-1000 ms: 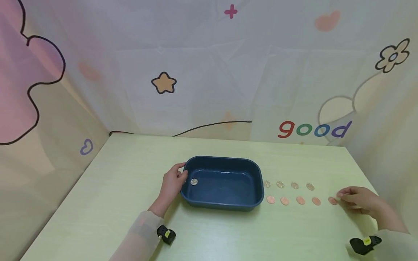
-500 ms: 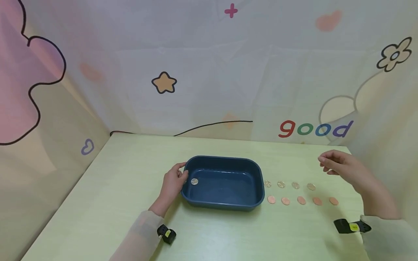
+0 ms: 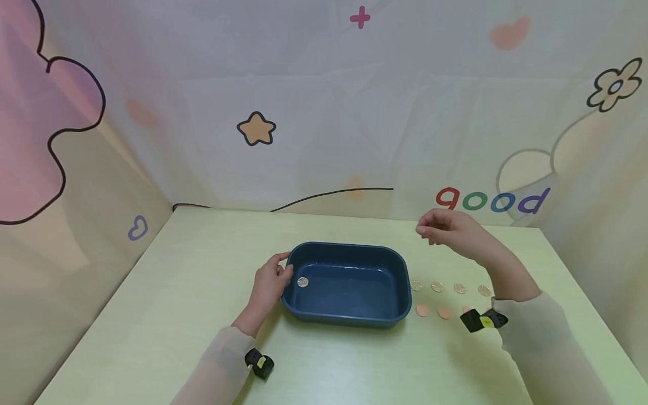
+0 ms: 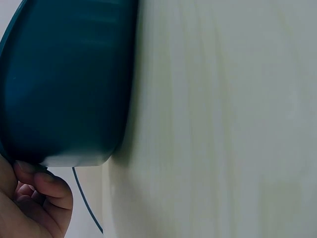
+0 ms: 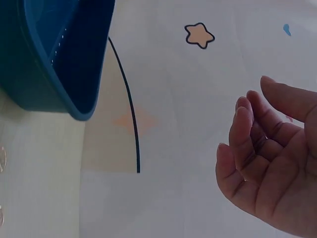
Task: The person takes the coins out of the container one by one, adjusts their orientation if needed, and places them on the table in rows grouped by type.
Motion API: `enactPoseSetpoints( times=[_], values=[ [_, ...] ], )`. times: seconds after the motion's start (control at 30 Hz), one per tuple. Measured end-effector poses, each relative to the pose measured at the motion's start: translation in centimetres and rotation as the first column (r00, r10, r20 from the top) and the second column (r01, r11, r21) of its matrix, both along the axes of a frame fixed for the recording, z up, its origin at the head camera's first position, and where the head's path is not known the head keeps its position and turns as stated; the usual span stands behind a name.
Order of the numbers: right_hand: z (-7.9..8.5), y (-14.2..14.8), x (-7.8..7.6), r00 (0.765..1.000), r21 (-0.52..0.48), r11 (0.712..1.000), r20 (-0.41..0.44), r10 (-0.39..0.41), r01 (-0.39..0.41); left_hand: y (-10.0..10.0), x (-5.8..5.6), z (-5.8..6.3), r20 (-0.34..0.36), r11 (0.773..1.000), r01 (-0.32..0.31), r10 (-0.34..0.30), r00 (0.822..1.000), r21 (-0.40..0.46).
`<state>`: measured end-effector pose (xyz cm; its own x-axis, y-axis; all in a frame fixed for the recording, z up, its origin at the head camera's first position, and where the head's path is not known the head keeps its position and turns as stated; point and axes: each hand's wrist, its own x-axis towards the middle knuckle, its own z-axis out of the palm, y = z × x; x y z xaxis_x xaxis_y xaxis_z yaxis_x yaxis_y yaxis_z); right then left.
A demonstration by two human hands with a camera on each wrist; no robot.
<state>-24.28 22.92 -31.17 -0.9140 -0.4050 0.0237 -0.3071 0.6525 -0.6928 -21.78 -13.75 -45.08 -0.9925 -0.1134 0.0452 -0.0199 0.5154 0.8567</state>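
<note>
My left hand (image 3: 266, 284) grips the left end of a deep blue plastic tray (image 3: 344, 322), thumb over the rim. In the left wrist view its fingers (image 4: 54, 191) are bent beside the tray's end wall. Inside the tray, near the left end, lies one silvery coin (image 3: 302, 282). Past the tray's right rear corner hovers my right hand (image 3: 453, 232), its fingers loosely bent; the right wrist view shows no object in them. Below it are two rows of coins: silvery ones (image 3: 437, 287) behind, copper-coloured ones (image 3: 444, 313) in front, some hidden by the right forearm.
The pale green table (image 3: 324, 371) reaches back to a printed cloth backdrop (image 3: 324, 140). More cloth hangs at both sides. Each wrist wears a small black camera (image 3: 259, 363).
My right hand has risen from the right end of the copper row and moved left, towards the tray. The left hand, tray and coins have stayed put.
</note>
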Motion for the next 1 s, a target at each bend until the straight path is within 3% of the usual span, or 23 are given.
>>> enactPoseSetpoints(
  times=[0.5, 0.83, 1.0],
  values=[
    [0.1, -7.1, -2.6, 0.981, 0.046, 0.980, 0.017, 0.195, -0.195, 0.0, 0.1, 0.1, 0.000, 1.000, -0.001, 0.001, 1.000, -0.009],
    [-1.9, -11.3, -4.5, 0.935, 0.119, 0.927, 0.039, 0.353, -0.355, -0.1, -0.1, 0.0, 0.006, 1.000, -0.002, 0.002, 1.000, -0.004],
    [-3.3, -13.1, -5.3, 0.885, 0.147, 0.874, 0.129, 0.447, -0.463, 0.0, -0.2, -0.1, 0.010, 1.000, 0.003, -0.003, 1.000, -0.005]
  ],
)
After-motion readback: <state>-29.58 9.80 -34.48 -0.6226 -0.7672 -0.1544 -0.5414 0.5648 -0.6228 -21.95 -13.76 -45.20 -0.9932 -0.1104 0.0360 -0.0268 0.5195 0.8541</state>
